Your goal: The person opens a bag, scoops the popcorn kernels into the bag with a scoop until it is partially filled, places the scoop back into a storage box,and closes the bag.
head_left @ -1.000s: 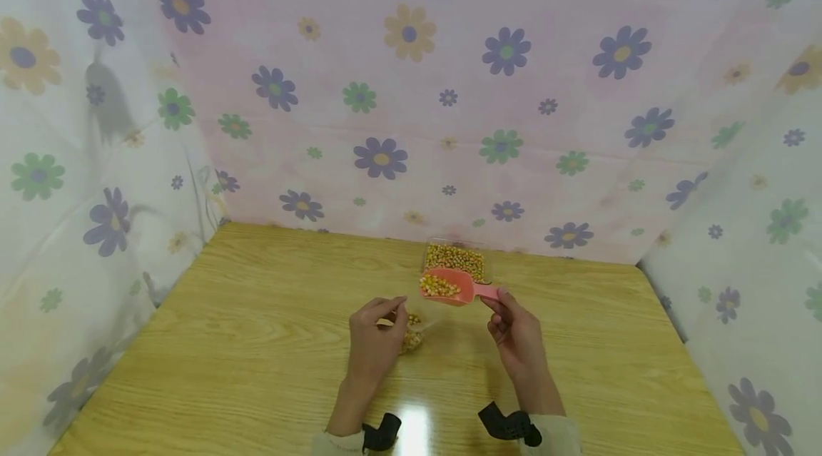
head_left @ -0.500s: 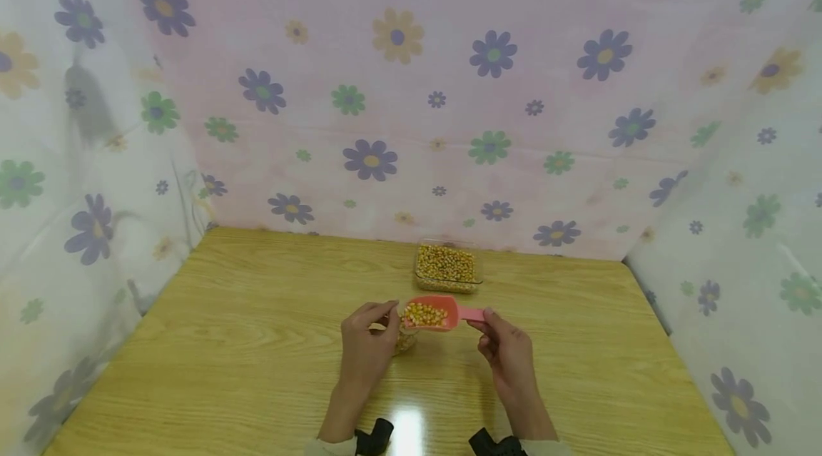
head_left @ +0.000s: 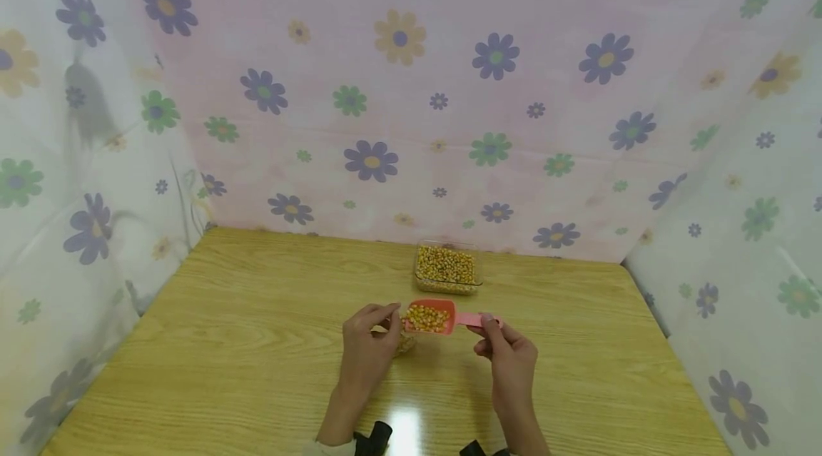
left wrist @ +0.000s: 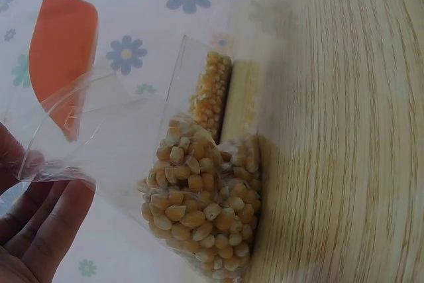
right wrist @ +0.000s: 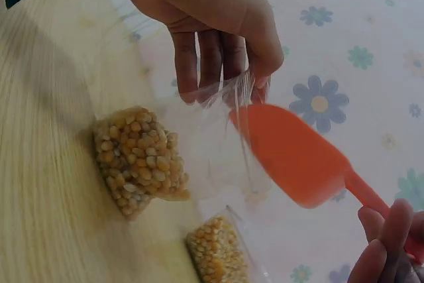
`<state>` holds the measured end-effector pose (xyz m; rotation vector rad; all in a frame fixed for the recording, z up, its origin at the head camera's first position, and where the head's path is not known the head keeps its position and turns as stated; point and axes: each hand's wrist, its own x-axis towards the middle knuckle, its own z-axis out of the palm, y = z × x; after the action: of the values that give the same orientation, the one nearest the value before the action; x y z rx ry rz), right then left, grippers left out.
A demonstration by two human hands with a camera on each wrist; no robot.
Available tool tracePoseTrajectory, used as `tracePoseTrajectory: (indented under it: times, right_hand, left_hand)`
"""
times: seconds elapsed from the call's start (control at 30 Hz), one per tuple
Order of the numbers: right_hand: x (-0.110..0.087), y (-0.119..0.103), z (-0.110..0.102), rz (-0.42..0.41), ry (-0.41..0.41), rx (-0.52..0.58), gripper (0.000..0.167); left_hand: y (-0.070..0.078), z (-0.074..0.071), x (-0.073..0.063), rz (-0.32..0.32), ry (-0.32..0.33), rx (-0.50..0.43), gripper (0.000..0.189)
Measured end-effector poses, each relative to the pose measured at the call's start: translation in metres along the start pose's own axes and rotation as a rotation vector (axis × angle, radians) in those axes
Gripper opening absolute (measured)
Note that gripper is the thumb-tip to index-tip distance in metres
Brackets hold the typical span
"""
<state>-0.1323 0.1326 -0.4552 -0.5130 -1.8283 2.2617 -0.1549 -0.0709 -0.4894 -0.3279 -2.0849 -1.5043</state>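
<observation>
My left hand (head_left: 372,342) pinches the upper edge of a clear plastic bag (left wrist: 199,197), whose lower part bulges with corn kernels and rests on the table. In the head view that hand and the scoop hide most of the bag. My right hand (head_left: 510,360) grips the handle of a red scoop (head_left: 443,317), held level with yellow corn kernels (head_left: 427,318) in it. The scoop's front lip is at the bag's mouth, close beside the left fingertips. From the right wrist view, the scoop (right wrist: 291,154) tips slightly toward the bag's opening, its lip overlapping the plastic.
Behind the scoop stands a clear rectangular container (head_left: 448,287) of corn kernels, near the table's back edge. The wood-grain table (head_left: 257,313) is enclosed on three sides by flowered cloth (head_left: 411,99).
The scoop with its kernels has come down and left, from in front of the container to the bag's mouth. The left hand keeps its pinch on the bag.
</observation>
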Motion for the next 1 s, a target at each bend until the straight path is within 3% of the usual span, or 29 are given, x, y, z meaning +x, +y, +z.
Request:
tracePoseTrajectory:
  times: [0.1,0.23,0.33,0.57,0.67,0.83,1.0]
  right_hand:
    - [-0.007,-0.002,0.007,-0.190,-0.017,-0.100,0.030]
    - [-0.018,-0.008,0.015,-0.478,-0.042,-0.227,0.016]
    - [-0.025,-0.013,0.018,-0.600,-0.042,-0.274,0.010]
    - [-0.032,-0.028,0.017,-0.652,-0.049,-0.293,0.008]
    - [-0.026,-0.034,0.013,-0.722,-0.034,-0.278,0.008]
    - [0.005,-0.037,0.009,-0.843,0.062,-0.247,0.009]
    - [0.039,-0.031,0.011,-0.823,0.067,-0.214,0.009]
  left_hand:
    - [0.001,-0.001,0.001,-0.012,-0.008,-0.005,0.016]
    - [0.003,-0.001,0.001,-0.035,-0.009,-0.007,0.017]
    - [0.002,-0.001,0.002,-0.044,-0.003,-0.003,0.017]
    - [0.000,-0.002,0.002,-0.031,0.010,-0.011,0.018]
    - [0.000,-0.002,0.001,-0.039,0.012,-0.018,0.018]
    - [0.000,-0.003,0.001,-0.040,0.010,-0.021,0.016]
    - [0.000,-0.002,0.000,-0.033,0.011,-0.015,0.016]
